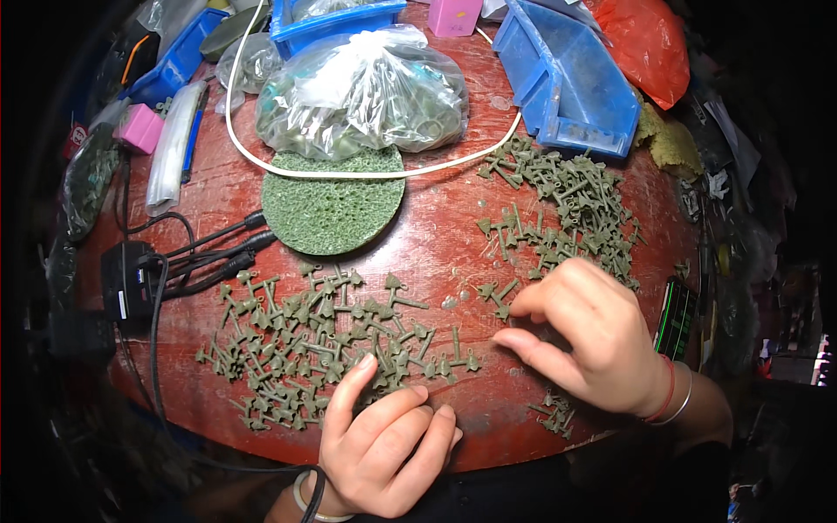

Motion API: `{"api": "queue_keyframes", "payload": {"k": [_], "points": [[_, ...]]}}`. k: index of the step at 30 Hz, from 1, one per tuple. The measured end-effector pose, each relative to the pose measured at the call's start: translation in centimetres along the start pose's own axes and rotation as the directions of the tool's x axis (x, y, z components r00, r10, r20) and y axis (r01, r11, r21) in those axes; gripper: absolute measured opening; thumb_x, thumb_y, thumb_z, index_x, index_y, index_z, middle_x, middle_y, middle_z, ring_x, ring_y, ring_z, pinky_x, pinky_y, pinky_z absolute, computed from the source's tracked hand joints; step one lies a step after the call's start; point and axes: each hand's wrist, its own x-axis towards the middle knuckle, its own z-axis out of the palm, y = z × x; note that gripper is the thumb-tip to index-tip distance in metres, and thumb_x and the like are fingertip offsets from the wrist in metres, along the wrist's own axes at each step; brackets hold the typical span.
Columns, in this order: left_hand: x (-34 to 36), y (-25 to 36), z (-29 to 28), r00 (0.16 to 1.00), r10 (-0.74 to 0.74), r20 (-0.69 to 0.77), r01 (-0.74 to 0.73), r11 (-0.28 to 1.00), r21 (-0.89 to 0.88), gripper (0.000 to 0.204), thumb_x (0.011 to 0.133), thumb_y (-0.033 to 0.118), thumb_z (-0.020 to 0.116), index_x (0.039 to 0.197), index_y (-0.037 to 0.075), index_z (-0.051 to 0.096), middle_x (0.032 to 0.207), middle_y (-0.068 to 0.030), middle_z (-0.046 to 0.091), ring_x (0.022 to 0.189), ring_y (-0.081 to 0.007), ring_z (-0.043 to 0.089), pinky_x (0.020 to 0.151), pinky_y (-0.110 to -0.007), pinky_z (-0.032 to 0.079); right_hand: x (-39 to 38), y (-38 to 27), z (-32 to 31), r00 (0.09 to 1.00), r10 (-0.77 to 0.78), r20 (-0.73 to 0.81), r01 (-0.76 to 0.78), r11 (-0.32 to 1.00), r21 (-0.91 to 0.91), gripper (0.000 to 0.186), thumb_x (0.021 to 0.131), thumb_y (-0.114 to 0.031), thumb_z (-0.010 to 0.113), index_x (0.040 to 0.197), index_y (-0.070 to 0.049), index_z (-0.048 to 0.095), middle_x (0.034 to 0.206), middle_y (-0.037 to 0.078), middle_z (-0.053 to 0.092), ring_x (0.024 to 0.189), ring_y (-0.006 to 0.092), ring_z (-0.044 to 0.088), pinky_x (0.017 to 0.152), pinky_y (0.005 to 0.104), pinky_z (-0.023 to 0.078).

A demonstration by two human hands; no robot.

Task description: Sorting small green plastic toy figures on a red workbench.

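Pieces (301, 347), small and green, are lying heaped at eight o'clock; the left hand (379, 453) at six is pointing over them, its grip unclear; another heap (580, 209) is lying at two; the right hand (593, 336) at four is holding thumb and forefinger apart beside one piece (502, 299).

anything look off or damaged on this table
The red tabletop looks worn, with pale scuffs between the piles of small olive-green stemmed pieces; a thin white cord loops untidily across the round green porous pad.
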Motion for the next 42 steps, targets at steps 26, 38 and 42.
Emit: {"api": "queue_keyframes", "payload": {"k": [26,38,42], "points": [[-0.1,0.1,0.4,1.000,-0.025,0.009,0.025,0.999,-0.029,0.017,0.085,0.011,0.081,0.101,0.008,0.075,0.094,-0.0039,0.063,0.095,-0.0234,0.070,0.107,-0.065,0.050,-1.2,0.9,-0.5,0.987,0.156,0.050,-0.160,0.981,0.107,0.032,0.084,-0.014,0.083,0.104,-0.001,0.061,0.097,0.013,0.058,0.089,0.0334,0.062,0.079,0.0434,0.052],[0.1,0.3,0.3,0.999,-0.029,0.017,0.029,1.000,-0.004,0.018,0.085,0.011,0.081,0.102,0.008,0.074,0.094,-0.0040,0.063,0.094,-0.0241,0.069,0.107,-0.065,0.049,-0.8,0.6,0.5,0.985,0.160,0.067,-0.168,0.975,0.145,0.026,0.086,-0.010,0.080,0.098,-0.001,0.059,0.094,0.014,0.058,0.089,0.0341,0.062,0.078,0.0440,0.052],[0.0,0.3,0.3,0.999,-0.029,0.013,0.029,1.000,-0.004,0.018,0.085,0.011,0.081,0.101,0.008,0.074,0.093,-0.0042,0.063,0.094,-0.0241,0.069,0.107,-0.065,0.050,-0.8,0.2,0.5,0.989,0.138,0.044,-0.142,0.983,0.114,0.026,0.084,-0.009,0.081,0.097,-0.002,0.059,0.092,0.013,0.057,0.087,0.0332,0.062,0.077,0.0436,0.052]]}}
